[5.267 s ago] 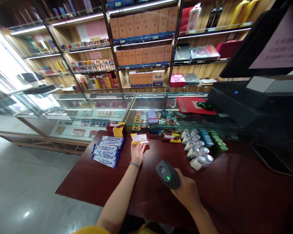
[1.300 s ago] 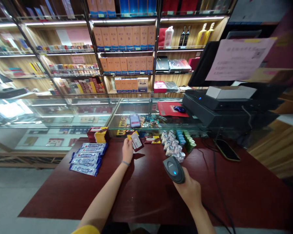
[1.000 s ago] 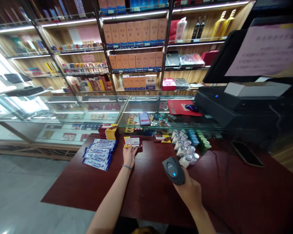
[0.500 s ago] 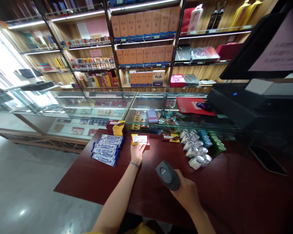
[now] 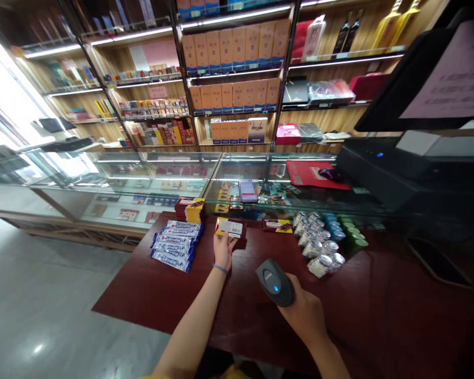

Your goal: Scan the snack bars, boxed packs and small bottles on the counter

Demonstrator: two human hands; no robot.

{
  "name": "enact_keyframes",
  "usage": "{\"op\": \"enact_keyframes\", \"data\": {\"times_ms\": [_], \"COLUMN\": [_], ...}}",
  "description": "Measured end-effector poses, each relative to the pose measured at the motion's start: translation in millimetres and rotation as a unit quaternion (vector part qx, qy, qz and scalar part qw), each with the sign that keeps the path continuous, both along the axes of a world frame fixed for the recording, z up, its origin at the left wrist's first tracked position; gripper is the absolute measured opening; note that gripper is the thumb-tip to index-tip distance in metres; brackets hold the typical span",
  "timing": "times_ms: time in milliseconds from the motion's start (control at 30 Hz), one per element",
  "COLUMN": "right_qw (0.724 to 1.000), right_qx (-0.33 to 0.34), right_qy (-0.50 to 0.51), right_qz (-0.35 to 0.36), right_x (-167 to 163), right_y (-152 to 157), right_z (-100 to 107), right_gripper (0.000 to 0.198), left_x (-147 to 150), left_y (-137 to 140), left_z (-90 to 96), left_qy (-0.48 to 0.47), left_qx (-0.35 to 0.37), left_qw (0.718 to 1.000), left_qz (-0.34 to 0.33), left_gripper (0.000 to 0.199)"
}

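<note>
My left hand grips the near edge of a flat red-and-yellow packet, its white label side facing up. A dark grey barcode scanner sits in my right hand, fingers wrapped round its handle, with a small blue light lit on top. Its head points toward the packet, a short way off. Left of my left hand are a stack of similar red-and-yellow packets and a fanned row of blue-and-white packets. Another red-and-yellow packet lies flat to the right.
Small lidded jars, blue cans and green cans stand at the right of the dark red table. Beyond are a phone, a monitor and a glass display counter.
The packet in my left hand has tilted, and the bright scan light on it is gone. A blue light now shows on the scanner. The view has shifted slightly.
</note>
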State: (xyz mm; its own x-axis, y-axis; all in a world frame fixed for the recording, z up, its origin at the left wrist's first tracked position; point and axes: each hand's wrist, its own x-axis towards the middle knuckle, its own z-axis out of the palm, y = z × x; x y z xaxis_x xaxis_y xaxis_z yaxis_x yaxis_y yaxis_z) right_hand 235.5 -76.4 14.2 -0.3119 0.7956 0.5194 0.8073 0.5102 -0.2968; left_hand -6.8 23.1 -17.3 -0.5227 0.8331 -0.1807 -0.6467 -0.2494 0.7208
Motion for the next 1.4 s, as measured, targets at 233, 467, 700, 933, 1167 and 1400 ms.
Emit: {"op": "enact_keyframes", "data": {"times_ms": [233, 467, 700, 933, 1167, 1400], "right_qw": [0.999, 0.999, 0.999, 0.999, 0.999, 0.999], "right_qx": [0.033, 0.046, 0.045, 0.042, 0.028, 0.027], "right_qy": [0.008, 0.010, 0.002, -0.001, -0.006, 0.001], "right_qz": [-0.009, -0.017, -0.022, -0.034, -0.036, -0.035], "right_x": [-0.5, -6.0, -11.7, -14.2, -13.9, -12.7], "right_y": [11.0, 14.3, 16.5, 15.9, 15.5, 16.2], "right_z": [-2.3, -3.4, -4.9, -5.9, -7.7, -11.9], "right_gripper": [0.030, 0.027, 0.029, 0.028, 0.031, 0.032], "left_x": [-7.5, -79.5, -163.6, -184.6, -187.2, -189.0], "left_y": [-3.8, -25.8, -15.0, 7.7, 16.1, 15.7], "left_z": [22.7, 73.3, 111.4, 101.8, 98.2, 96.5], "left_qy": [0.157, 0.352, 0.658, 0.715, 0.676, 0.639], "left_qx": [-0.043, 0.040, 0.084, 0.063, 0.070, 0.029], "left_qw": [0.986, 0.919, 0.741, 0.693, 0.731, 0.768], "left_qz": [0.043, 0.172, 0.110, 0.073, 0.050, -0.033], "left_gripper": [0.034, 0.019, 0.016, 0.021, 0.024, 0.039]}}
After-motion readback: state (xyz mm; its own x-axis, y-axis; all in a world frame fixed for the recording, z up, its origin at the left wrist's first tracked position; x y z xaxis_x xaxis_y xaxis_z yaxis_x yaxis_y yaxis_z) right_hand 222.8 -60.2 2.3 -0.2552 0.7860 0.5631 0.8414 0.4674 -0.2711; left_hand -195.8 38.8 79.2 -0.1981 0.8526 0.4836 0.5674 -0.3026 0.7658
